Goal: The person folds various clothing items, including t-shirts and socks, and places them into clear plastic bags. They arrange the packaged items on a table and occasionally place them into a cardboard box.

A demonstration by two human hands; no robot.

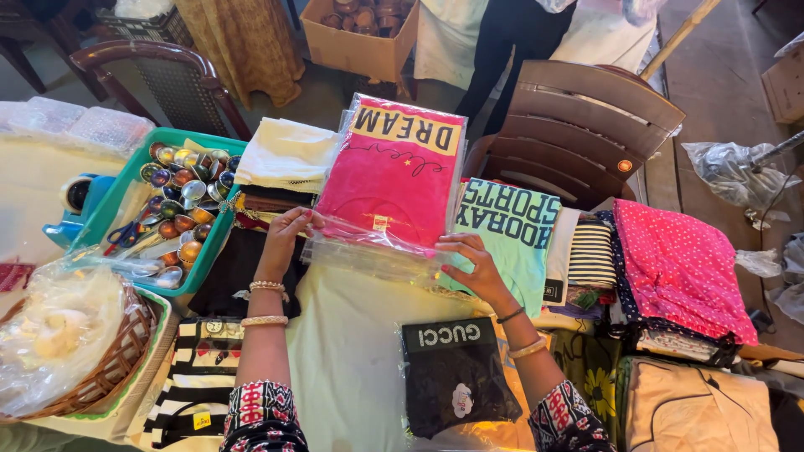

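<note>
Head view: left hand (285, 238) and right hand (476, 269) are pinching, fingers clamped, the near corners of a pink shirt's clear bag (387, 188); light, floppy, slippery; corners seem the surest hold.

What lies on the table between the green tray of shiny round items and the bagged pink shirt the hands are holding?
In the head view, a folded cream cloth on dark garments separates green tray from pink shirt.
</note>
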